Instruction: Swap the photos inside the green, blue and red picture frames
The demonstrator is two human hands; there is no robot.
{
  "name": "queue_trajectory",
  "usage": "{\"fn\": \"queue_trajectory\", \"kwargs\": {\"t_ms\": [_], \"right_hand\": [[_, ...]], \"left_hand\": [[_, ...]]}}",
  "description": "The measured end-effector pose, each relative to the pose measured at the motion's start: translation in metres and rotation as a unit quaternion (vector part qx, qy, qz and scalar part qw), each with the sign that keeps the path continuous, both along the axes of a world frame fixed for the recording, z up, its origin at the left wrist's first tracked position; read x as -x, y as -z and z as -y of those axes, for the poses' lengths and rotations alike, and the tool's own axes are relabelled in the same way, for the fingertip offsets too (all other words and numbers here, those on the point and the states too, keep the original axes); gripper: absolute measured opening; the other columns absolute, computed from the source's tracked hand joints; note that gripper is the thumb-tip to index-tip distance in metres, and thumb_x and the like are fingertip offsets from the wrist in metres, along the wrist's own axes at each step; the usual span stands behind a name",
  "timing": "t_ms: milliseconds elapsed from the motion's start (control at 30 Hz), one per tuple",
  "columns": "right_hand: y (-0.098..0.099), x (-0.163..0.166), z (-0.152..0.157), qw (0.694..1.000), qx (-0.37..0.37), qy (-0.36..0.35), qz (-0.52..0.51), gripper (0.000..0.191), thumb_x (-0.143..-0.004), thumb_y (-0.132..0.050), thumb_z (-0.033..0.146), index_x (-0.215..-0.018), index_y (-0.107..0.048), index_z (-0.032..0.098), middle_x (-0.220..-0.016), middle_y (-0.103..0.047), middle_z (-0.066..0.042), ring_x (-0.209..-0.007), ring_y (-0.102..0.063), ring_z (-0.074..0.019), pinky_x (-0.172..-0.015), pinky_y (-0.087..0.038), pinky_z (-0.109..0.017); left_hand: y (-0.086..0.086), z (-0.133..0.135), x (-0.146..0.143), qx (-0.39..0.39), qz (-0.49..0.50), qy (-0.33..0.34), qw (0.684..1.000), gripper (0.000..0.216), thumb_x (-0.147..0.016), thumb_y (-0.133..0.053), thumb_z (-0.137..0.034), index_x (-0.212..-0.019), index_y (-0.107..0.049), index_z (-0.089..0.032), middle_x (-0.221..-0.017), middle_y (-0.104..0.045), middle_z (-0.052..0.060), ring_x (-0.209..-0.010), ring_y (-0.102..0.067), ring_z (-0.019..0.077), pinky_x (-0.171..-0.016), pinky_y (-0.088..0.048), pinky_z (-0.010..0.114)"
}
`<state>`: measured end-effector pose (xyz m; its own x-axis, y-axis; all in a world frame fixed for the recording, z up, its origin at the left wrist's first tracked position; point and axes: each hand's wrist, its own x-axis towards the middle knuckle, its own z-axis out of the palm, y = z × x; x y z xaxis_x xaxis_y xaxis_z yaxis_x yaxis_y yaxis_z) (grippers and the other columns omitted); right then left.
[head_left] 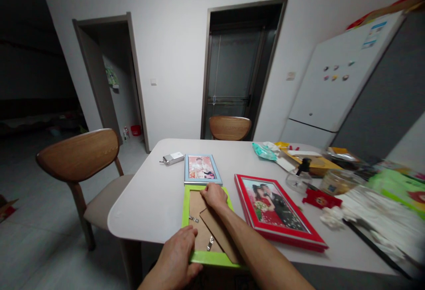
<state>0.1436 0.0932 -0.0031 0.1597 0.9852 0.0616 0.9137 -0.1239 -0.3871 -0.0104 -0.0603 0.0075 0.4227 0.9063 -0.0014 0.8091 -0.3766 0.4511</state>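
A green picture frame (pixel 186 206) lies face down at the near edge of the white table (pixel 152 197), its brown backing board (pixel 202 232) with metal clips and a fold-out stand facing up. My left hand (pixel 177 254) presses on the frame's near left corner, fingers curled over the edge. My right hand (pixel 214 195) rests on the frame's far edge, fingers bent down onto it. Just beyond lies a small blue frame (pixel 202 168) with a photo, and to the right a larger red frame (pixel 277 210) with a photo.
A silver device (pixel 172 158) lies at the far left of the table. The right side holds a glass bottle (pixel 299 177), a jar (pixel 338 181), wipes, papers and a red ornament (pixel 320 199). Wooden chairs (pixel 83 157) stand left and behind; a fridge (pixel 335 86) at right.
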Motion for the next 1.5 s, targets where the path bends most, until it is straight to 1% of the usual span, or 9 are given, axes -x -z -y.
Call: {"fn": "queue_trajectory", "kwargs": {"t_ms": [300,500,800,1033,1200,1300,1367,1433,1500], "right_hand": [[0.001,-0.005,-0.002,1.000,-0.001,-0.003,-0.020,0.021,-0.068,-0.051,0.035,-0.073,-0.062,0.018,-0.078,-0.065,-0.008,-0.073,-0.059,-0.0187,-0.054,-0.035,-0.023],[0.000,-0.015,0.000,0.999,-0.001,-0.015,-0.052,0.018,-0.069,-0.051,0.033,-0.070,-0.064,0.020,-0.075,-0.066,-0.004,-0.069,-0.058,-0.0136,-0.052,-0.032,-0.020],[0.004,-0.011,0.005,0.996,-0.014,0.004,-0.087,0.014,-0.063,-0.056,0.032,-0.066,-0.063,0.021,-0.074,-0.065,-0.004,-0.071,-0.057,-0.0161,-0.054,-0.032,-0.022],[-0.003,-0.016,0.006,0.979,-0.043,-0.037,-0.197,0.023,-0.069,-0.048,0.032,-0.058,-0.058,0.015,-0.060,-0.060,-0.004,-0.061,-0.054,-0.0131,-0.053,-0.033,-0.021],[-0.018,-0.041,0.024,0.941,-0.061,-0.063,-0.327,0.028,-0.072,-0.041,0.037,-0.075,-0.057,0.014,-0.067,-0.060,-0.001,-0.056,-0.054,-0.0105,-0.048,-0.036,-0.019],[-0.029,-0.065,0.046,0.912,-0.094,-0.041,-0.398,0.033,-0.071,-0.041,0.042,-0.083,-0.055,0.015,-0.074,-0.059,-0.002,-0.057,-0.054,-0.0091,-0.047,-0.038,-0.019],[-0.035,-0.079,0.065,0.861,-0.132,-0.005,-0.491,0.031,-0.067,-0.048,0.042,-0.083,-0.054,0.016,-0.073,-0.057,-0.001,-0.055,-0.052,-0.0076,-0.048,-0.038,-0.018],[-0.038,-0.084,0.087,0.786,-0.150,0.030,-0.599,0.029,-0.062,-0.056,0.039,-0.079,-0.054,0.016,-0.068,-0.056,0.001,-0.051,-0.049,-0.0064,-0.046,-0.038,-0.018],[-0.036,-0.078,0.108,0.735,-0.101,0.031,-0.670,0.029,-0.059,-0.061,0.038,-0.076,-0.054,0.016,-0.062,-0.054,0.003,-0.047,-0.048,-0.0059,-0.043,-0.037,-0.018]], "left_hand": [[0.000,0.002,-0.003,0.004,-0.001,-0.012,1.000,0.063,-0.060,-0.061,-0.027,-0.118,-0.040,-0.015,-0.129,-0.039,0.009,-0.119,-0.033,0.0189,-0.100,-0.025,0.029],[-0.001,0.002,-0.020,-0.016,-0.011,0.028,0.999,0.044,-0.059,-0.064,-0.030,-0.100,-0.051,-0.020,-0.126,-0.042,0.005,-0.119,-0.032,0.0224,-0.102,-0.016,0.040],[-0.006,-0.003,-0.040,-0.042,-0.008,0.051,0.998,0.047,-0.056,-0.068,-0.031,-0.098,-0.051,-0.016,-0.124,-0.042,0.008,-0.114,-0.035,0.0235,-0.101,-0.021,0.038],[0.010,-0.007,-0.058,-0.062,-0.038,0.047,0.996,0.069,-0.054,-0.067,-0.030,-0.116,-0.040,-0.017,-0.134,-0.029,0.013,-0.123,-0.022,0.0313,-0.100,-0.016,0.048],[0.012,-0.009,-0.061,-0.073,-0.058,0.068,0.993,0.041,-0.071,-0.045,-0.014,-0.112,-0.045,-0.014,-0.132,-0.034,0.011,-0.122,-0.027,0.0246,-0.099,-0.027,0.039],[0.002,-0.006,-0.053,-0.083,-0.055,0.046,0.994,0.038,-0.070,-0.039,-0.005,-0.106,-0.048,-0.012,-0.128,-0.041,0.012,-0.118,-0.035,0.0209,-0.098,-0.031,0.036],[-0.009,-0.003,-0.045,-0.094,-0.029,0.037,0.994,0.039,-0.067,-0.041,-0.004,-0.104,-0.049,-0.012,-0.126,-0.043,0.013,-0.116,-0.038,0.0212,-0.096,-0.032,0.037],[-0.025,-0.001,-0.035,-0.109,0.033,0.027,0.993,0.035,-0.065,-0.043,-0.005,-0.099,-0.050,-0.014,-0.124,-0.045,0.012,-0.114,-0.040,0.0222,-0.095,-0.033,0.039],[-0.043,0.001,-0.027,-0.111,0.131,0.002,0.985,0.027,-0.068,-0.045,-0.010,-0.093,-0.050,-0.017,-0.121,-0.048,0.011,-0.112,-0.043,0.0229,-0.093,-0.034,0.041]]}}
